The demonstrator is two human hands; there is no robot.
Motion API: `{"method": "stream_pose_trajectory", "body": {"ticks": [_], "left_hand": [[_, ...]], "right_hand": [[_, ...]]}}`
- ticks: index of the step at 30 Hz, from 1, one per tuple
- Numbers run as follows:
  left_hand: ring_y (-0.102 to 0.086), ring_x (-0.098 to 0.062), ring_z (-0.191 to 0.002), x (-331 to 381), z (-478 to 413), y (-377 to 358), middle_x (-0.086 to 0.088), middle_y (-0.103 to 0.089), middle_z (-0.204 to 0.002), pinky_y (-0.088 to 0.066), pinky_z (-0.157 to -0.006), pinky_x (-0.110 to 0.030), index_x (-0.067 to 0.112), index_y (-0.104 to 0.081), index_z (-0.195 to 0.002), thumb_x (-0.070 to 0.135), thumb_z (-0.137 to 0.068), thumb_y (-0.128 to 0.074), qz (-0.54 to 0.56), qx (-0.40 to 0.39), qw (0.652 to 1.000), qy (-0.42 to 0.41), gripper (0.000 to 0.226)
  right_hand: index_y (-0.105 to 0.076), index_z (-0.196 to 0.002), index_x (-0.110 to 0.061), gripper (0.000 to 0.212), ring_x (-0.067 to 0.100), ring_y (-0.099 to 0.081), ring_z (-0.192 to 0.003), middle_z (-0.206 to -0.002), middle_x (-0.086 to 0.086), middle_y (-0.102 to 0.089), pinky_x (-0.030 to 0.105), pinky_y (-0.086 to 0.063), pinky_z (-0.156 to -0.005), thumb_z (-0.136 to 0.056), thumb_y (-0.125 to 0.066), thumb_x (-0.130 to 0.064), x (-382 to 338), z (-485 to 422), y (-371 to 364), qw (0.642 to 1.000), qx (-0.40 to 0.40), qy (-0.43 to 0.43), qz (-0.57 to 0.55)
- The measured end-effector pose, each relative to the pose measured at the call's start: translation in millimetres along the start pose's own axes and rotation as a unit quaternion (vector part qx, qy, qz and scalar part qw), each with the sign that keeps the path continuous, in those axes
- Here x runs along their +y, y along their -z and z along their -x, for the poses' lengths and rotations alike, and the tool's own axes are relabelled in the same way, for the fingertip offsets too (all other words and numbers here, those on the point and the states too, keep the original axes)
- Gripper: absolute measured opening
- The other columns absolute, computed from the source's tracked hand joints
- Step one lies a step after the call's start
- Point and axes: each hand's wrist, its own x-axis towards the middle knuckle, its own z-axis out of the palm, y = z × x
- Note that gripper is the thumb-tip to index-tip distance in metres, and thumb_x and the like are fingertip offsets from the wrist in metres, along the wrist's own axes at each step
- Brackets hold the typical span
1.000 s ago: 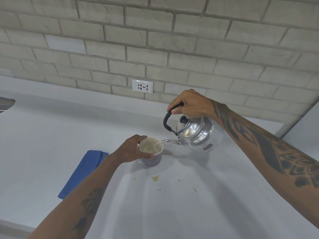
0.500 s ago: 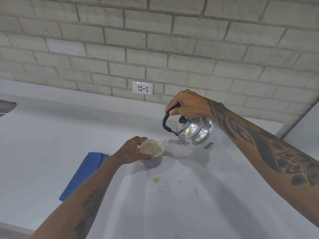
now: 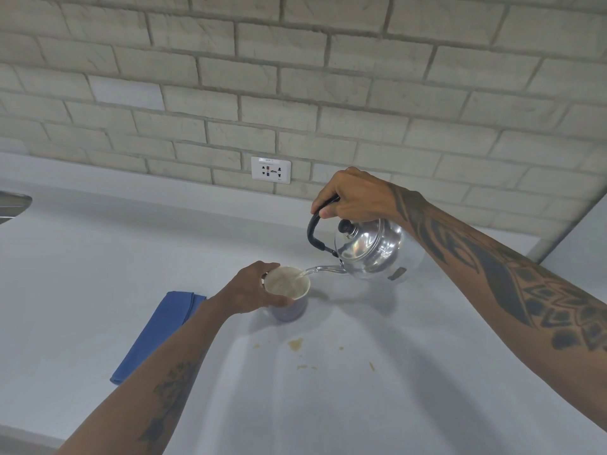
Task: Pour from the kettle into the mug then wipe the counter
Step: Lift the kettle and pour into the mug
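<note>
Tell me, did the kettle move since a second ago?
No. The kettle stays tilted right of the mug, same spot below the wall socket.

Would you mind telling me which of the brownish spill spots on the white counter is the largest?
The tan blotch just in front of the purple mug; the other spill spots are only small flecks scattered around it.
</note>
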Motion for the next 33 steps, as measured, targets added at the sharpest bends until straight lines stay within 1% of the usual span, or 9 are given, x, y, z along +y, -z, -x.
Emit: {"method": "stream_pose_trajectory", "body": {"ticks": [2,5,10,15,18,24,29,31,33], "left_hand": [[-0.057,-0.014,-0.108,1,1,0,0.006,-0.056,-0.116,-0.052,-0.092,-0.034,0.043,-0.051,-0.104,0.041,-0.057,-0.09,-0.003,0.001,1.0,-0.004,0.062],[-0.057,-0.013,-0.109,2,1,0,0.007,-0.055,-0.117,-0.052,-0.092,-0.032,0.038,-0.051,-0.112,0.04,-0.057,-0.09,-0.003,0.004,1.0,-0.008,0.067],[-0.057,-0.012,-0.108,4,2,1,0.008,-0.056,-0.116,-0.052,-0.091,-0.031,0.052,-0.046,-0.095,0.04,-0.057,-0.09,-0.004,-0.001,1.0,-0.014,0.059],[-0.056,-0.011,-0.109,1,1,0,0.009,-0.055,-0.119,-0.051,-0.092,-0.03,0.031,-0.054,-0.124,0.043,-0.056,-0.089,-0.016,0.001,1.0,0.005,0.078],[-0.056,-0.009,-0.107,1,1,0,0.009,-0.055,-0.12,-0.052,-0.091,-0.029,0.027,-0.053,-0.128,0.045,-0.054,-0.089,-0.018,-0.001,1.0,0.01,0.084],[-0.058,-0.015,-0.108,11,6,2,0.005,-0.058,-0.116,-0.053,-0.092,-0.036,0.054,-0.047,-0.087,0.038,-0.057,-0.09,-0.006,-0.006,1.0,-0.008,0.054],[-0.057,-0.015,-0.108,13,7,4,0.006,-0.057,-0.116,-0.053,-0.093,-0.036,0.055,-0.046,-0.088,0.039,-0.058,-0.09,-0.002,-0.006,1.0,-0.008,0.056],[-0.057,-0.013,-0.108,10,4,4,0.007,-0.056,-0.117,-0.053,-0.092,-0.033,0.05,-0.051,-0.1,0.042,-0.056,-0.09,-0.007,-0.008,1.0,0.0,0.059],[-0.056,-0.011,-0.108,9,3,4,0.008,-0.054,-0.118,-0.052,-0.091,-0.03,0.039,-0.054,-0.116,0.045,-0.055,-0.089,-0.017,-0.01,1.0,0.009,0.071]], "right_hand": [[-0.077,-0.106,-0.022,0.019,0.005,-0.054,-0.059,-0.084,-0.002,-0.075,0.021,-0.044,-0.061,-0.09,-0.067,-0.022,-1,0,1,1.0,-0.003,0.002,0.004],[-0.077,-0.105,-0.022,0.019,0.005,-0.053,-0.058,-0.079,-0.003,-0.073,0.02,-0.043,-0.059,-0.089,-0.067,-0.022,-4,-1,3,1.0,-0.005,0.007,0.01],[-0.076,-0.105,-0.024,0.018,-0.011,-0.055,-0.057,-0.063,-0.027,-0.055,0.012,-0.035,-0.055,-0.089,-0.068,-0.023,-5,-2,4,1.0,-0.006,0.008,0.024],[-0.077,-0.106,-0.022,0.019,-0.005,-0.055,-0.058,-0.065,-0.025,-0.057,0.01,-0.036,-0.054,-0.089,-0.067,-0.023,-6,-2,7,0.999,-0.007,0.011,0.036],[-0.077,-0.105,-0.021,0.018,-0.019,-0.053,-0.055,-0.062,-0.026,-0.054,0.006,-0.038,-0.049,-0.089,-0.067,-0.021,-8,-3,8,0.999,-0.008,0.014,0.033],[-0.076,-0.106,-0.02,0.018,-0.033,-0.045,-0.055,-0.064,-0.027,-0.052,0.011,-0.034,-0.055,-0.09,-0.066,-0.02,-10,-6,8,0.999,-0.017,0.02,0.032],[-0.076,-0.105,-0.02,0.019,-0.021,-0.054,-0.055,-0.065,-0.025,-0.056,0.011,-0.04,-0.056,-0.09,-0.066,-0.019,-8,-9,7,0.999,-0.005,0.019,0.024],[-0.077,-0.104,-0.021,0.018,-0.005,-0.058,-0.06,-0.069,-0.019,-0.063,0.01,-0.042,-0.057,-0.089,-0.067,-0.02,-4,-8,7,1.0,0.003,0.014,0.016],[-0.078,-0.104,-0.022,0.018,0.004,-0.063,-0.076,-0.082,-0.011,-0.072,0.02,-0.049,-0.071,-0.088,-0.068,-0.021,4,-6,5,1.0,0.01,0.004,-0.015]]}}
